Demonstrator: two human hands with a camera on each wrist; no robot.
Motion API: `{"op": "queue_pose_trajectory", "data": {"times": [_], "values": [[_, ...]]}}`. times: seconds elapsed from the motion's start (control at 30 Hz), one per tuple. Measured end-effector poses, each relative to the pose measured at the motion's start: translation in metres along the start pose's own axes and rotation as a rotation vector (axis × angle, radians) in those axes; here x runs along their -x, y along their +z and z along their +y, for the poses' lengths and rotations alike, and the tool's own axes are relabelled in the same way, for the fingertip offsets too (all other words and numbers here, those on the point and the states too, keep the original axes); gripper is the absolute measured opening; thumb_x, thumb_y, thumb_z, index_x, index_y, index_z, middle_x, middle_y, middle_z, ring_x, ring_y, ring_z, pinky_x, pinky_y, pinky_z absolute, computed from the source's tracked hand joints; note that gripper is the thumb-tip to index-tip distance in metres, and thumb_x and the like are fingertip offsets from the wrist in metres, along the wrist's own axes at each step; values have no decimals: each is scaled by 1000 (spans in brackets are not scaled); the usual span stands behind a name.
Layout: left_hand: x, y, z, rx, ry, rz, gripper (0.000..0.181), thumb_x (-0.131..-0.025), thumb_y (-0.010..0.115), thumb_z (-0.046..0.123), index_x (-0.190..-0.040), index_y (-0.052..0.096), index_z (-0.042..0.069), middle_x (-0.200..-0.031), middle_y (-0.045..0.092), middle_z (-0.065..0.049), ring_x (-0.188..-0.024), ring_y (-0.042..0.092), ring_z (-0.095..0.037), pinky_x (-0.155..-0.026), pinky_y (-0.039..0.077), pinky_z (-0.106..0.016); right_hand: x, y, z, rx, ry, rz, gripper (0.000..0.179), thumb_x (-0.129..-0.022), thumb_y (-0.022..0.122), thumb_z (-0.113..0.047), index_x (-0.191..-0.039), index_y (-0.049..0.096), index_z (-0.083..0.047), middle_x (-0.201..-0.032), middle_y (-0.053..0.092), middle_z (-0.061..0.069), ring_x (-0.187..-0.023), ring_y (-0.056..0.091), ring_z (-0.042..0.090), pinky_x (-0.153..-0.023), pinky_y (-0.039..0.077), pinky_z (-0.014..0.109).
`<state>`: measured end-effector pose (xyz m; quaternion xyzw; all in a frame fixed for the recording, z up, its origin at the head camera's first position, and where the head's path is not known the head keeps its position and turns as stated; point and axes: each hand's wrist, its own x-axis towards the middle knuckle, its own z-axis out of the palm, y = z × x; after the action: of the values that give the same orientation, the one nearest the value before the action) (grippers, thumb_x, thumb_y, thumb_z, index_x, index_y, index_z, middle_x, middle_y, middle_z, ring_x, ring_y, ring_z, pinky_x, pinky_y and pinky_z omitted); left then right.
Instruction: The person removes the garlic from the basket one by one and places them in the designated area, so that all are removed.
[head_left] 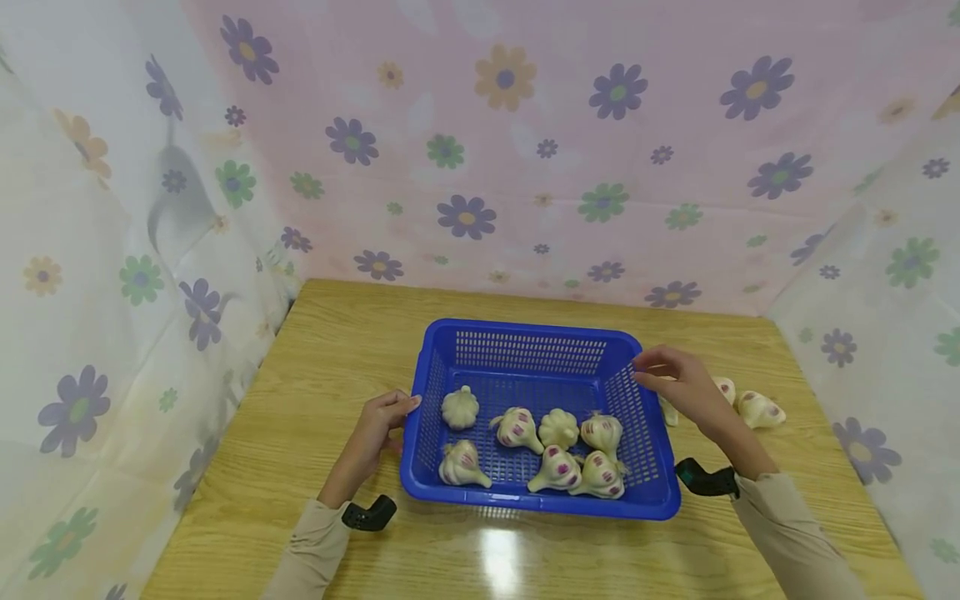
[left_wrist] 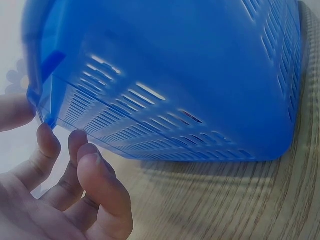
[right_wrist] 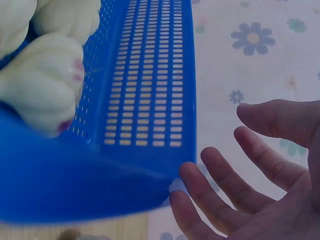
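A blue plastic basket (head_left: 540, 504) with slotted sides stands on the table in the head view. Several garlic bulbs (head_left: 516, 427), whitish with purple patches, lie in it, mostly toward the front and right. On the left side my left hand (head_left: 377, 429) pinches the basket rim between thumb and index finger; the left wrist view shows the other fingers (left_wrist: 102, 185) loosely bent below the rim. My right hand (head_left: 686, 390) is at the right rim near the back corner. Its fingers (right_wrist: 225, 180) are spread and hold nothing; whether a fingertip touches the basket I cannot tell.
More garlic bulbs (head_left: 761, 410) lie on the wooden table (head_left: 337, 333) right of the basket, partly hidden behind my right hand and forearm. Flowered cloth (head_left: 525, 167) hangs behind the table and along both sides. A black wrist device (head_left: 707, 478) sits on each forearm.
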<state>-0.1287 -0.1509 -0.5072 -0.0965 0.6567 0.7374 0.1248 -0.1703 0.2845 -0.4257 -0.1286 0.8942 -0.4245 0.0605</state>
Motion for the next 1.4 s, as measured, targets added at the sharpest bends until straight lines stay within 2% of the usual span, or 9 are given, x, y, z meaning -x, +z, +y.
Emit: {"op": "queue_pose_trajectory", "data": {"times": [0.23, 0.5, 0.7, 0.9, 1.13, 1.4], "values": [[-1, 0, 0, -5, 6, -11, 26, -86, 66, 29, -77, 57, 7, -76, 60, -6, -68, 62, -19, -41, 44, -27, -10, 20, -15, -24, -15, -57, 28, -94, 60, -26, -113, 58, -6, -112, 60, 15, -104, 56, 28, -84, 47, 41], [-1, -1, 1, -11, 5, -12, 25, -86, 66, 28, -77, 58, 7, -76, 60, -7, -69, 63, -19, -41, 44, -28, -26, 42, -33, -59, -82, -128, 24, -92, 63, -22, -110, 60, -6, -108, 62, 9, -101, 59, 25, -83, 50, 36], [0, 0, 1, -10, 8, -19, 24, -86, 66, 27, -77, 57, 7, -76, 60, -6, -69, 62, -19, -41, 44, -28, -33, 55, -40, -114, -51, -194, 27, -92, 63, -23, -112, 59, -5, -111, 61, 12, -105, 58, 30, -85, 49, 43], [0, -1, 1, -2, 9, -24, 24, -87, 66, 27, -77, 56, 7, -75, 59, -6, -68, 62, -18, -40, 44, -28, -39, 68, -41, -124, -49, -237, 25, -92, 63, -21, -111, 59, -5, -110, 60, 11, -104, 58, 30, -86, 49, 43], [-1, -1, 0, 2, 9, -18, 25, -86, 66, 29, -75, 57, 8, -74, 60, -6, -67, 62, -19, -40, 43, -27, -42, 85, -47, -147, -27, -332, 27, -91, 64, -25, -111, 59, -7, -111, 60, 11, -103, 58, 27, -86, 49, 42], [-1, -1, -1, -2, 7, -19, 26, -86, 66, 29, -75, 57, 8, -74, 60, -6, -68, 62, -19, -40, 43, -27, -46, 108, -55, -134, -48, -409, 23, -92, 63, -18, -110, 57, -5, -111, 59, 13, -101, 58, 25, -85, 48, 40]]}}
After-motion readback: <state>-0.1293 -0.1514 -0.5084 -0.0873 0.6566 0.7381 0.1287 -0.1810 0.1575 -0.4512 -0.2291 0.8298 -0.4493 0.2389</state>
